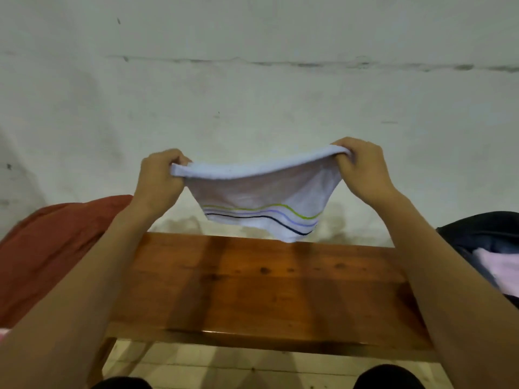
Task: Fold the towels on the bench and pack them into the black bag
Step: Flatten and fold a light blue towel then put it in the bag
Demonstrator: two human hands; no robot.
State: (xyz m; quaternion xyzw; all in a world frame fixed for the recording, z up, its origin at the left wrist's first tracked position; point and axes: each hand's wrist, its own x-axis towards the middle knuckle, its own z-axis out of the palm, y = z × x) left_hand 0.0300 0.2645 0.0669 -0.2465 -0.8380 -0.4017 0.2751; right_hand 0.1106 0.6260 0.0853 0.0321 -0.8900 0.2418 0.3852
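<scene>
I hold a white towel [261, 192] with green, blue and black wavy stripes up in the air above the far edge of the wooden bench [252, 287]. My left hand [160, 178] grips its left top corner and my right hand [362, 167] grips its right top corner. The towel sags between them, folded over, and its lower edge hangs just above the bench. The black bag [483, 234] stands at the right end of the bench, with a pale pink towel [500, 270] inside it.
A red-brown towel [47, 248] lies heaped at the left end of the bench. A stained whitish wall [252, 94] rises right behind the bench. Pale floor tiles [252, 366] and my dark knees show below the front edge.
</scene>
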